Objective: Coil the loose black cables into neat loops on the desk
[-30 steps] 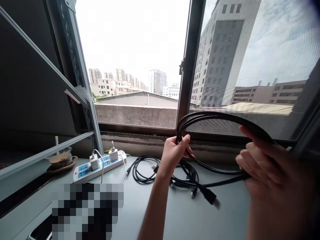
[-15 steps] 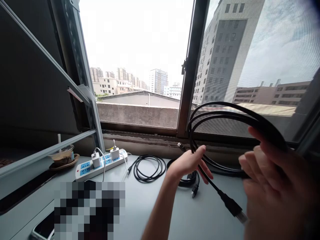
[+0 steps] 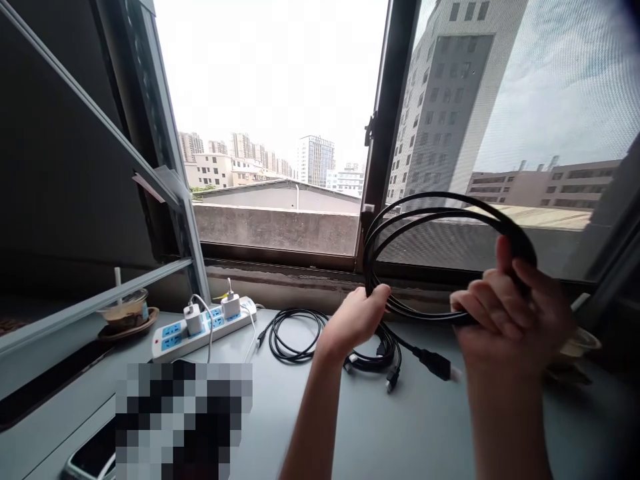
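Note:
Both of my hands hold a loosely coiled black cable (image 3: 440,215) up in front of the window. My left hand (image 3: 356,319) is closed around the left side of the loops. On the right, the fingers of my right hand (image 3: 505,307) wrap around the thick bundle of the coil. One end, with a black plug (image 3: 435,365) and a metal tip, hangs below between my hands. Behind my left wrist, a second coiled cable (image 3: 383,360) lies on the desk, partly hidden. Left of it rests another black coiled cable (image 3: 295,360).
On the grey desk (image 3: 400,433) stands a white power strip (image 3: 210,327) with two white chargers. At far left a cup with a straw (image 3: 125,310) sits on a coaster; another cup (image 3: 583,340) stands behind my right hand. A phone (image 3: 93,450) lies at the lower left.
My right hand has moved left and away from the camera with the coil. My left hand has closed on the loops, and the hanging plug has swung up and left.

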`<state>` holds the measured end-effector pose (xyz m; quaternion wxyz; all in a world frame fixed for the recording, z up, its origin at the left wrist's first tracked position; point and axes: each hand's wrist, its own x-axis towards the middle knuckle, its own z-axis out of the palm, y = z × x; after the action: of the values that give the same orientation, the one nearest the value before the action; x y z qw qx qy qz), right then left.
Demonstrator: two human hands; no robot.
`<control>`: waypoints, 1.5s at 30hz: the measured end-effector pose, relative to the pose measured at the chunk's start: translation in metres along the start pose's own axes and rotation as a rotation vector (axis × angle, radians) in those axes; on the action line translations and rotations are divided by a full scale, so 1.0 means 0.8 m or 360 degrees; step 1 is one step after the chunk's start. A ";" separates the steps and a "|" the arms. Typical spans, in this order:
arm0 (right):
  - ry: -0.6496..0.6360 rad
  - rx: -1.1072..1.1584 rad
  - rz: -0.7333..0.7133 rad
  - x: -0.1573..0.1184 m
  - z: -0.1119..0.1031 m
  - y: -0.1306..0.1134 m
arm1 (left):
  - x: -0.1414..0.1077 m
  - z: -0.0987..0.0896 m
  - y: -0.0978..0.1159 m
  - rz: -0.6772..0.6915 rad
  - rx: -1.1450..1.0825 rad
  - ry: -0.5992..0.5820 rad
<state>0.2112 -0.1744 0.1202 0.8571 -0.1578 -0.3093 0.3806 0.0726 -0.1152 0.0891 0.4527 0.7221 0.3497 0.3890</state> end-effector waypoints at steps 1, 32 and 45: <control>0.0010 0.0031 0.0098 0.007 -0.001 0.004 | 0.003 0.001 -0.002 -0.0005 0.0004 0.0057; -0.0089 -0.1524 -0.0738 0.009 -0.011 0.019 | -0.006 -0.026 0.018 0.0396 -0.0650 0.0236; -0.0435 -0.2122 -0.0671 0.037 -0.033 0.045 | -0.011 -0.035 0.018 0.0370 -0.0671 0.0312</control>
<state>0.2239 -0.1296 0.0942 0.5869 -0.5362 -0.6048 -0.0471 0.0463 -0.1171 0.1084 0.5093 0.6060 0.2178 0.5710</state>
